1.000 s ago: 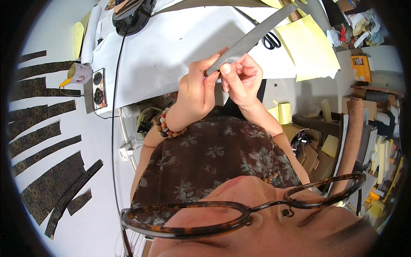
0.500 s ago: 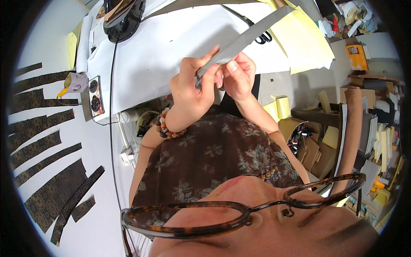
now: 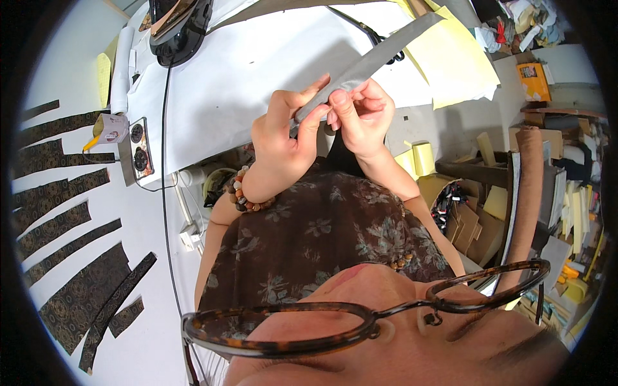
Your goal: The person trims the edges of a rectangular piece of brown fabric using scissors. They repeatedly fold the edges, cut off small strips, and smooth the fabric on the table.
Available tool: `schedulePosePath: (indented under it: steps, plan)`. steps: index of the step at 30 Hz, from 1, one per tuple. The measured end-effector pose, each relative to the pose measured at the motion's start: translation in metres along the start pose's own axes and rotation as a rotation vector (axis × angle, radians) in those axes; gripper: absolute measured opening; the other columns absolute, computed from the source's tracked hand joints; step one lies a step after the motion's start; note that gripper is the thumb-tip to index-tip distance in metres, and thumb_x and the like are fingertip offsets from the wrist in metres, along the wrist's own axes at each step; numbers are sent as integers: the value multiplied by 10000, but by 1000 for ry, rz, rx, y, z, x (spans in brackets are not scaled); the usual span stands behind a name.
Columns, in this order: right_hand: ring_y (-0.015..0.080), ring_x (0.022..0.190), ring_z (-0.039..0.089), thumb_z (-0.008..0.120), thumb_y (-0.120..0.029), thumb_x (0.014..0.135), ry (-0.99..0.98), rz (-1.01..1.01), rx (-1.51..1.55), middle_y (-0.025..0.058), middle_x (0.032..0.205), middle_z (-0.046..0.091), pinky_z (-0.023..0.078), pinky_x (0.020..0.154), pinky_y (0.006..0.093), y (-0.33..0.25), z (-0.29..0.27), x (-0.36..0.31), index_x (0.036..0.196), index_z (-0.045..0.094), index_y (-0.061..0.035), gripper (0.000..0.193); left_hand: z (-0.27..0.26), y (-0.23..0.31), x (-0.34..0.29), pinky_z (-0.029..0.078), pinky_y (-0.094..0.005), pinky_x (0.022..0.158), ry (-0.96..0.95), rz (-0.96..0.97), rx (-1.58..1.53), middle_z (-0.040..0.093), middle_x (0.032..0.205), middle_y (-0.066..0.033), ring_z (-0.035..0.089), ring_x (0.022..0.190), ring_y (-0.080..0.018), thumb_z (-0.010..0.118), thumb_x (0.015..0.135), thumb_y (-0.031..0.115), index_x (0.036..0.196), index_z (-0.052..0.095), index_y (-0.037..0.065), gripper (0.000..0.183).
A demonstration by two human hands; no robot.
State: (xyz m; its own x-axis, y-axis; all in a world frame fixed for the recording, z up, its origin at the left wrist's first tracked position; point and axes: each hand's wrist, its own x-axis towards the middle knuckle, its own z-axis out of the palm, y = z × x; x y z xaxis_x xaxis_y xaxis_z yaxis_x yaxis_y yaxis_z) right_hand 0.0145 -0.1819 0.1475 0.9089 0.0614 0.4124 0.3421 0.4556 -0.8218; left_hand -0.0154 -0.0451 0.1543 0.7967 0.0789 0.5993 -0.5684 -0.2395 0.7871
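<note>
A long, flat grey strip of fabric, narrow and slanting up to the right, is held above the table's near edge. Its lower end lies in my left hand, pinched between thumb and fingers, with a beaded bracelet on that wrist. Just to the right, my right hand grips the strip's lower edge, thumb pressed on top and the other fingers curled beneath. Part of the strip's lower end is hidden by the fingers. Black-handled scissors lie beyond, partly covered by the strip.
White paper covers the table, with yellow sheets at its far right. A black iron-like device stands far left, its cord crossing the table. Dark patterned fabric pieces lie left. Cardboard and a brown roll stand right.
My right thumb has slid a little left along the strip, while my right hand has turned slightly outward. My left hand has shifted slightly left, still pinching the strip.
</note>
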Motion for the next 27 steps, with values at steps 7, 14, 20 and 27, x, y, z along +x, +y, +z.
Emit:
schedulePosePath:
  steps: [7,14,20,27]
  plan:
    - [67,592,589,704,-91,975,23,-28,-32,68,773,681,460,512,204,5,0,-5,906,601,-4,151,-1,7,7,545,-271,609,-1,27,-55,768,1007,-158,739,703,-193,721,930,57,1109,640,-31,215]
    - [95,589,617,672,-99,996,0,17,70,99,786,697,497,520,228,8,-9,-8,908,611,8,152,4,7,14,511,-270,559,9,95,163,716,753,-113,676,590,-179,768,897,85,1095,749,5,214]
    - [98,609,616,617,-185,1019,-13,57,-167,87,699,674,490,562,237,-2,-34,-7,810,622,22,294,9,8,12,503,-266,551,24,149,213,709,751,-109,664,582,-188,778,889,77,1105,745,19,225]
    - [312,1125,639,609,-386,971,-227,-804,-1104,107,1152,718,341,1135,545,-54,-25,13,1149,712,-52,393,10,3,9,525,-277,605,35,93,127,732,823,-131,707,655,-222,777,884,70,1093,738,20,219]
